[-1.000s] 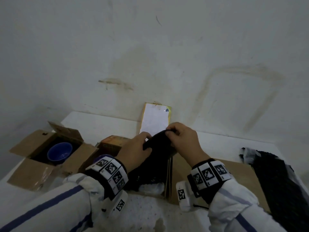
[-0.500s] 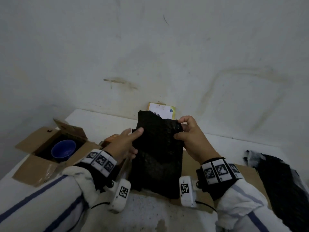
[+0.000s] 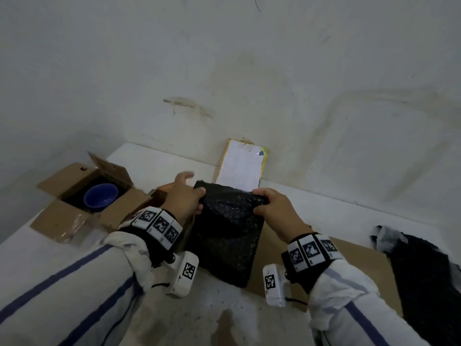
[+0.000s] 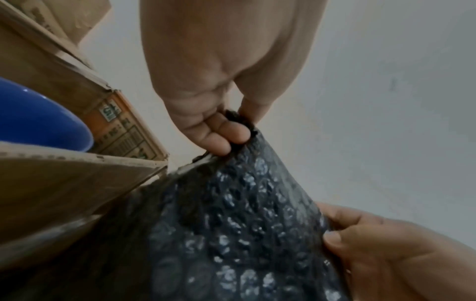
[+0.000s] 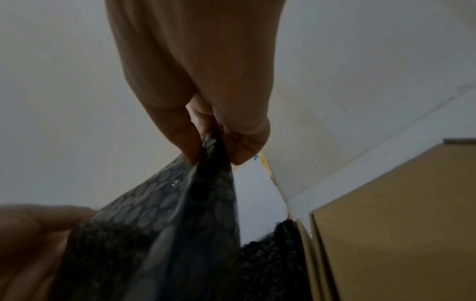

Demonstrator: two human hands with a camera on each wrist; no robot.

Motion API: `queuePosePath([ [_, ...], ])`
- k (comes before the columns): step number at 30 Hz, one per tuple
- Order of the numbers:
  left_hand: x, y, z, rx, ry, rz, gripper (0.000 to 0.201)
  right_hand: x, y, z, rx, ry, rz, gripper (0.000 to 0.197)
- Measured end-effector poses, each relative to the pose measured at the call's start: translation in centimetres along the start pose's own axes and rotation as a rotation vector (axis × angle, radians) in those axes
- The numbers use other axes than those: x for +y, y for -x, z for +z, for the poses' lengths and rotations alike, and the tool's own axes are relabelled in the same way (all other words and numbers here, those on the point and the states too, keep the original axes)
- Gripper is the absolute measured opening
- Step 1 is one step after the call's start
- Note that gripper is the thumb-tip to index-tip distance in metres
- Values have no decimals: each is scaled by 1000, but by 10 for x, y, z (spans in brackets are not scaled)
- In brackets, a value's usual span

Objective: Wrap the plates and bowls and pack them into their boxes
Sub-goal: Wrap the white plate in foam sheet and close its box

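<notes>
A sheet of black bubble wrap point(image 3: 228, 236) hangs in front of me, held up by its top edge. My left hand point(image 3: 185, 198) pinches its top left corner; the pinch on the bubble wrap point(image 4: 244, 213) shows between thumb and fingers of my left hand point(image 4: 226, 130) in the left wrist view. My right hand point(image 3: 270, 206) pinches the top right corner, with the bubble wrap point(image 5: 165, 224) squeezed between its fingertips point(image 5: 190, 140). A blue bowl point(image 3: 100, 197) sits in an open cardboard box point(image 3: 62, 213) at the left. A second blue bowl point(image 4: 38, 118) lies in a box right beside my left wrist.
A flat cardboard sheet point(image 3: 349, 260) lies on the white table point(image 3: 324, 211) under my right arm. More black bubble wrap point(image 3: 424, 275) is piled at the right. A yellow-edged white card point(image 3: 243, 166) leans on the wall behind the sheet.
One second ago both hands held the wrap bunched low over the box. They lifted and spread it into a hanging sheet, and it has come down a little since half a second ago.
</notes>
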State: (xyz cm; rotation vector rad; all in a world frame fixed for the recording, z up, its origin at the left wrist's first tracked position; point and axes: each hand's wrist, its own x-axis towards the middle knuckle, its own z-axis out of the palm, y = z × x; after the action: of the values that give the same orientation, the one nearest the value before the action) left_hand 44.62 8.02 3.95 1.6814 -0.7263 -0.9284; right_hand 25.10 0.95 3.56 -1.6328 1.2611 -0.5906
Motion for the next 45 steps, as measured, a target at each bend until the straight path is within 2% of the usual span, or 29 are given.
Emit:
queuePosePath([
  [2,-3,-1,2,-76,-95,30,40,3,-2,2,15,171,-19,28],
  [3,-3,-1,2,-123,-153,28,38,5,-2,2,24,200,-7,22],
  [6,-6,-5,3,-269,-419,33,16,10,-7,4,17,170,88,10],
  [8,-7,-10,5,-359,-701,52,19,13,-14,7,9,166,136,8],
  [10,-9,-18,10,-345,-901,62,26,14,-21,11,-6,178,168,12],
  [12,-11,-31,14,-301,-1006,72,39,16,-27,15,0,202,190,8],
  [14,-14,-40,18,-275,-1024,52,43,20,-30,20,55,225,215,11],
  [16,-20,-46,22,-232,-986,67,37,25,-32,25,125,258,238,20],
  [18,-28,-48,26,-188,-967,173,31,32,-35,33,119,394,227,20],
  [20,-33,-48,28,-208,-1057,299,31,35,-35,40,73,531,212,12],
  [23,-36,-48,30,-385,-1373,459,32,38,-35,49,35,649,212,17],
  [25,-39,-46,32,-519,-1552,506,43,35,-35,53,-10,700,233,28],
  [27,-42,-46,35,-635,-1584,427,57,28,-33,54,-86,773,252,34],
  [30,-53,-49,37,-806,-1544,225,85,20,-26,53,-264,889,214,40],
  [32,-56,-50,38,-827,-1545,153,106,19,-21,55,-340,917,202,67],
  [34,-57,-47,40,-796,-1566,133,114,22,-21,59,-451,1039,183,90],
  [37,-60,-43,47,-737,-1580,117,108,29,-24,65,-563,1226,142,102],
  [40,-68,-43,54,-671,-1532,131,88,33,-26,69,-552,1321,141,110],
  [45,-76,-47,53,-679,-1451,176,81,37,-31,78,-489,1408,204,112],
])
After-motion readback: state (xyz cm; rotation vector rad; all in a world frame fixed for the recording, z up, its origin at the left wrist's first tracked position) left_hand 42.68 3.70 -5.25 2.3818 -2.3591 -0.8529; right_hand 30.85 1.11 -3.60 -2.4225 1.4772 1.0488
